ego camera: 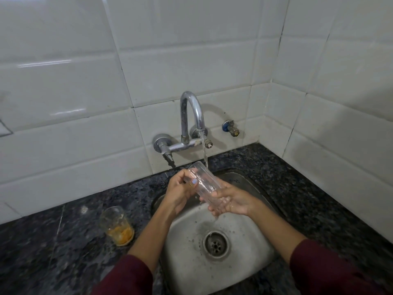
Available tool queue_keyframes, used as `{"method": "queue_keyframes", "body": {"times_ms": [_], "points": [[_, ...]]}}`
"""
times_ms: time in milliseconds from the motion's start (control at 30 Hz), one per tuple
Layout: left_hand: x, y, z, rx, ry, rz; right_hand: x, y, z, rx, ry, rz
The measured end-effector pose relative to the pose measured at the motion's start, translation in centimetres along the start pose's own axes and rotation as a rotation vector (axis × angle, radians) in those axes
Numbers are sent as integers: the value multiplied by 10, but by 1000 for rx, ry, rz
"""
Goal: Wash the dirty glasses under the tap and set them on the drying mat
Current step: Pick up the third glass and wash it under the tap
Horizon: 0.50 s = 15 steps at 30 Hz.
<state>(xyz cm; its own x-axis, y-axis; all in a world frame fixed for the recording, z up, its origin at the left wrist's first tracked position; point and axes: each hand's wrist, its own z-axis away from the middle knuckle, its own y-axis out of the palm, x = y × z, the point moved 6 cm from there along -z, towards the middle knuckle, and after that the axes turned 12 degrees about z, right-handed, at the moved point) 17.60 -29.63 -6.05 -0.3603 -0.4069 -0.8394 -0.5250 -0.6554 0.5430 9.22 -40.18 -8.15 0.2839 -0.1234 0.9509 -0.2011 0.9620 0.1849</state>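
Observation:
A clear ribbed glass is tilted over the steel sink, its mouth up and to the left under the running stream from the chrome tap. My left hand grips the glass near its rim. My right hand cups its base, and water runs off the fingers. A second glass with orange residue at the bottom stands upright on the dark granite counter, left of the sink. No drying mat is in view.
White tiled walls meet in a corner at the back right. A small blue-handled valve sticks out of the wall right of the tap. The sink drain is open. Counter runs along both sides of the sink.

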Motion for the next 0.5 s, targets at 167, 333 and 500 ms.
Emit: {"method": "queue_keyframes", "body": {"times_ms": [167, 333, 500], "points": [[12, -9, -7, -55, -101, 288, 7, -2, -4, -291, -43, 216], [23, 5, -3, 13, -185, 149, -5, -5, -10, -490, -130, 472], [21, 14, -3, 32, -86, -421, -40, -5, -16, -595, -50, 433]]}}
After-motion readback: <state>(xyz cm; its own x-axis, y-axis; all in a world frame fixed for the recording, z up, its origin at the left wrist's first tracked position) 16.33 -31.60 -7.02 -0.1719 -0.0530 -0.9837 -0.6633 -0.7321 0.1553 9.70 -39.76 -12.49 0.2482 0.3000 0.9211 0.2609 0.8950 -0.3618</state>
